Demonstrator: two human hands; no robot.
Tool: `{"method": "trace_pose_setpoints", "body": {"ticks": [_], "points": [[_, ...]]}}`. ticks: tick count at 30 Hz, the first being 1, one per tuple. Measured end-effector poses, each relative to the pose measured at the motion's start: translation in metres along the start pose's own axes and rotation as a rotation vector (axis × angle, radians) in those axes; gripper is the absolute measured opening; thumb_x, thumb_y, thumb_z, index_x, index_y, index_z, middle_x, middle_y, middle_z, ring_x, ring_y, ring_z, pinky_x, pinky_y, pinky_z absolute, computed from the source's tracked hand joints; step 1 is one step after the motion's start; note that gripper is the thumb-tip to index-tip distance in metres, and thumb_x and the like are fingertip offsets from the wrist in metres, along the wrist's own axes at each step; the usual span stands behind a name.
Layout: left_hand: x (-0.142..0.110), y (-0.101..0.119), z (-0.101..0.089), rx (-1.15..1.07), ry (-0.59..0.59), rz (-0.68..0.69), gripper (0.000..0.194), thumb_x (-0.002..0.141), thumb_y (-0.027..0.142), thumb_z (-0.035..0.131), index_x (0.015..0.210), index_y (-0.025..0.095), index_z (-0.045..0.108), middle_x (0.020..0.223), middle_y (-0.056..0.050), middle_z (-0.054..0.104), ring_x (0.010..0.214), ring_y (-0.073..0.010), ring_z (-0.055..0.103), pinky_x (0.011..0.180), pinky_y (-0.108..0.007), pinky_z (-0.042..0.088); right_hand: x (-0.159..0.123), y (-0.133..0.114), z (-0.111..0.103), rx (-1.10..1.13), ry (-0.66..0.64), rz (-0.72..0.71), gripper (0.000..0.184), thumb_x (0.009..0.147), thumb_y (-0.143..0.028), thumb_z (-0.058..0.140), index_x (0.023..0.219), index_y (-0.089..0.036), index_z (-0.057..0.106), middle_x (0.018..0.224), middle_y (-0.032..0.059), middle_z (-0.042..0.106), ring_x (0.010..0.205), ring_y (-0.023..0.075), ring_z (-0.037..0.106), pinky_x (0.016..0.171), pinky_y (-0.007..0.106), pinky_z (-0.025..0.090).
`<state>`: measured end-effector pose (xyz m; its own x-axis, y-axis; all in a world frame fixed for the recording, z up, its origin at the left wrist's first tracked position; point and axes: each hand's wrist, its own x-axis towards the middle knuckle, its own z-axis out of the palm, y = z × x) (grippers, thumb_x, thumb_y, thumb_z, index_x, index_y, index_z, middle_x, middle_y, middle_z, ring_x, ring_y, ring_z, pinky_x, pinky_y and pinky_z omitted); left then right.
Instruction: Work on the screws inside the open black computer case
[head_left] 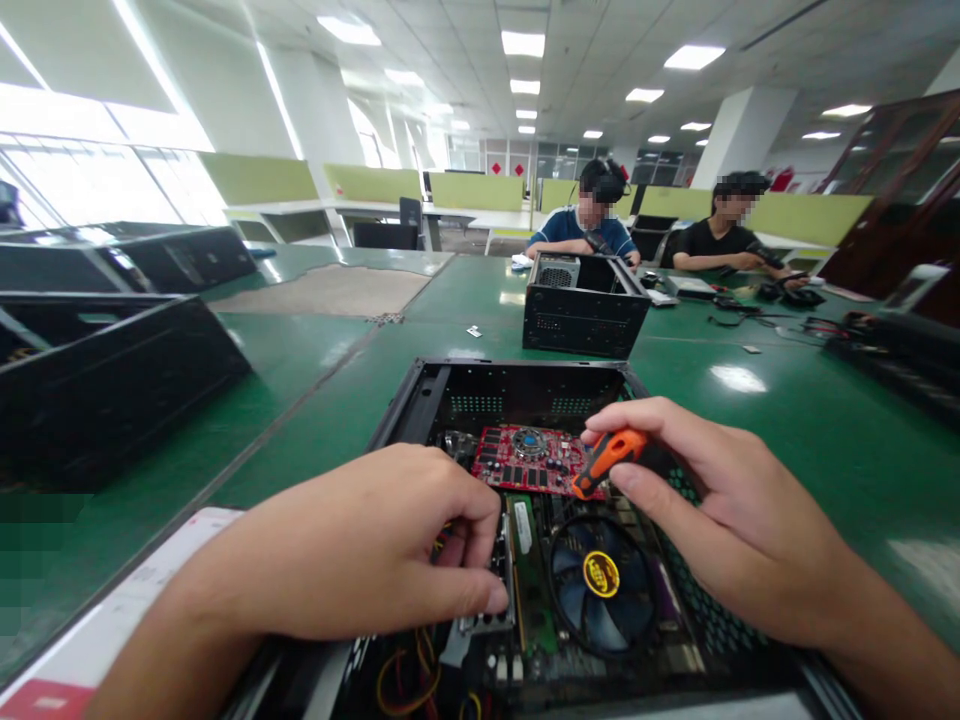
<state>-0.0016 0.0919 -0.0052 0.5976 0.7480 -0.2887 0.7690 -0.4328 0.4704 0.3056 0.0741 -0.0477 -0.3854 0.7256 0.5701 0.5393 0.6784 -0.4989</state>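
My right hand (720, 500) grips a screwdriver with an orange and black handle (611, 460) between thumb and fingers. The screwdriver slants down over the red graphics card (517, 465); its tip I cannot make out. On the left, my left hand (405, 540) has its fingers curled round the edge of a perforated metal bracket (487, 620), thumb along its side. Beside that bracket stands a green memory module (529, 570), and to its right is a round cooling fan (600, 580) with a yellow label. All these parts lie within an open black computer case (525, 385).
Another open computer case (577, 330) stands farther back, in front of a person in blue (592, 215). A second person (720, 225) handles dark objects at the right. More black cases (112, 380) are at the left on the green table (315, 360). Loose cables (750, 310) lie at the right.
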Motion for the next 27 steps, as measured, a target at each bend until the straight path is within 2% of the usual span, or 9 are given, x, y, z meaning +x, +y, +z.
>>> {"method": "trace_pose_setpoints", "body": {"ticks": [4,8,13,20,22,27], "points": [[-0.001,0.0001,-0.0003,0.0,0.001,0.004,0.027,0.099,0.034,0.099,0.079,0.031,0.08,0.075,0.006,0.081,0.07,-0.0201,0.074,0.067,-0.034,0.046,-0.0001,-0.0012,-0.0023,0.008,-0.037,0.013,0.022,0.121,-0.02,0.069,0.134,-0.028,0.084,0.114,0.0025,0.097,0.096,0.0236,0.094,0.095,0.035,0.077],[-0.0001,0.0014,-0.0008,0.004,-0.003,-0.003,0.027,0.098,0.033,0.1,0.079,0.031,0.08,0.076,0.006,0.082,0.07,-0.0202,0.074,0.068,-0.034,0.047,-0.0003,-0.0019,-0.003,-0.002,-0.059,0.016,0.023,0.12,-0.019,0.069,0.135,-0.028,0.084,0.115,0.0027,0.097,0.097,0.0236,0.094,0.098,0.037,0.077],[0.0011,0.0013,0.0001,-0.003,-0.003,-0.003,0.027,0.097,0.032,0.099,0.079,0.031,0.08,0.076,0.006,0.082,0.07,-0.0196,0.074,0.067,-0.034,0.046,0.0006,-0.0016,-0.0009,-0.01,-0.049,0.003,0.025,0.118,-0.017,0.068,0.134,-0.025,0.086,0.116,0.0037,0.099,0.1,0.0219,0.095,0.098,0.033,0.077],[-0.0002,0.0039,-0.0003,0.006,-0.001,-0.016,0.022,0.095,0.034,0.096,0.079,0.031,0.082,0.076,0.006,0.082,0.071,-0.019,0.073,0.068,-0.033,0.045,0.0027,0.0043,-0.0027,-0.076,-0.006,-0.046,0.015,0.113,-0.021,0.082,0.117,-0.026,0.096,0.105,0.0023,0.1,0.088,0.0219,0.096,0.083,0.029,0.076],[0.0,0.0041,0.0,0.002,-0.004,-0.021,0.022,0.096,0.034,0.096,0.079,0.031,0.081,0.075,0.006,0.082,0.07,-0.0189,0.072,0.068,-0.033,0.045,0.0018,0.0049,-0.0026,-0.064,-0.019,-0.06,0.02,0.116,-0.02,0.078,0.124,-0.025,0.096,0.111,0.0038,0.102,0.094,0.0223,0.098,0.087,0.029,0.078],[0.0007,0.0012,0.0014,-0.018,-0.006,-0.004,0.024,0.097,0.038,0.094,0.079,0.031,0.08,0.076,0.006,0.082,0.069,-0.0194,0.073,0.068,-0.033,0.046,-0.0022,0.0038,0.0004,-0.075,-0.059,-0.084,0.046,0.124,-0.018,0.061,0.165,-0.02,0.082,0.155,0.0156,0.098,0.136,0.0292,0.099,0.117,0.04,0.081]]}}
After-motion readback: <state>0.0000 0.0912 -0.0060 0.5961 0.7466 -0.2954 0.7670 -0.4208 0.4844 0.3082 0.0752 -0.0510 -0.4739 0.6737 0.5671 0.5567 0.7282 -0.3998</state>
